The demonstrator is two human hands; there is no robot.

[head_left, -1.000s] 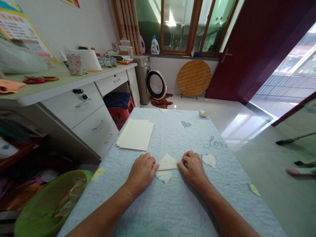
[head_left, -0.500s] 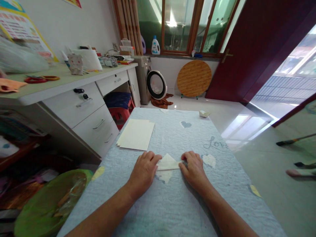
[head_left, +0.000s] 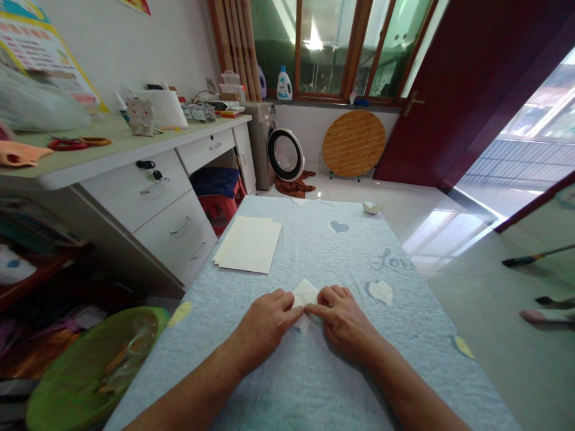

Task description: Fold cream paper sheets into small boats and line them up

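A small folded cream paper (head_left: 305, 291) lies on the light blue quilted table cover (head_left: 341, 263) in front of me. My left hand (head_left: 266, 323) and my right hand (head_left: 342, 321) meet at its near edge, fingertips pinched together on the paper. Most of the fold is hidden under my fingers; only its pointed far tip shows. A stack of cream sheets (head_left: 248, 243) lies further back on the left of the cover.
A white desk with drawers (head_left: 148, 191) stands left, with scissors (head_left: 74, 143) on top. A green bin (head_left: 90, 365) sits at lower left. A small folded paper (head_left: 372, 207) rests at the table's far edge. Another person's foot (head_left: 545, 315) shows far right.
Both hands have slid inward along the paper's near edge until their fingertips meet at the middle. The paper now shows less, mostly covered by the fingers.
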